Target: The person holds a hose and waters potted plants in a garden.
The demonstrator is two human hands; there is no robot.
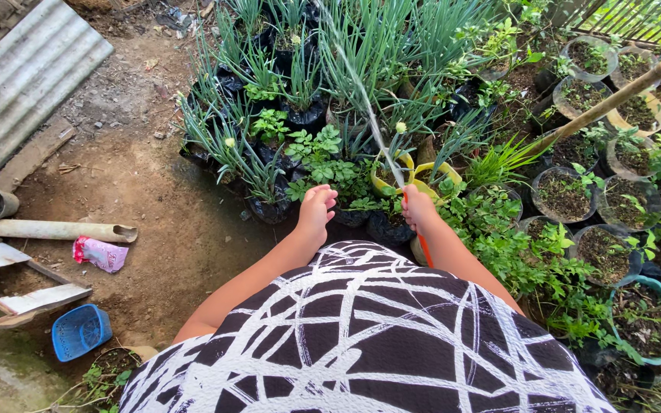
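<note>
My right hand (419, 209) grips the end of an orange hose (425, 249), which runs down past my forearm. A thin jet of water (361, 99) shoots from it up and to the far left, over tall green onion plants (361, 53) in black grow bags (304, 116). My left hand (316, 212) hovers beside it with the fingers loosely curled, holding nothing, above leafy seedlings (315, 157). A yellow pot (415, 176) sits just beyond my right hand.
Several round pots of soil and seedlings (564, 195) fill the right side, crossed by a bamboo pole (613, 99). On the bare dirt at the left lie a grey pipe (55, 229), a pink packet (101, 253), a blue basket (79, 331), planks and corrugated sheet metal (24, 73).
</note>
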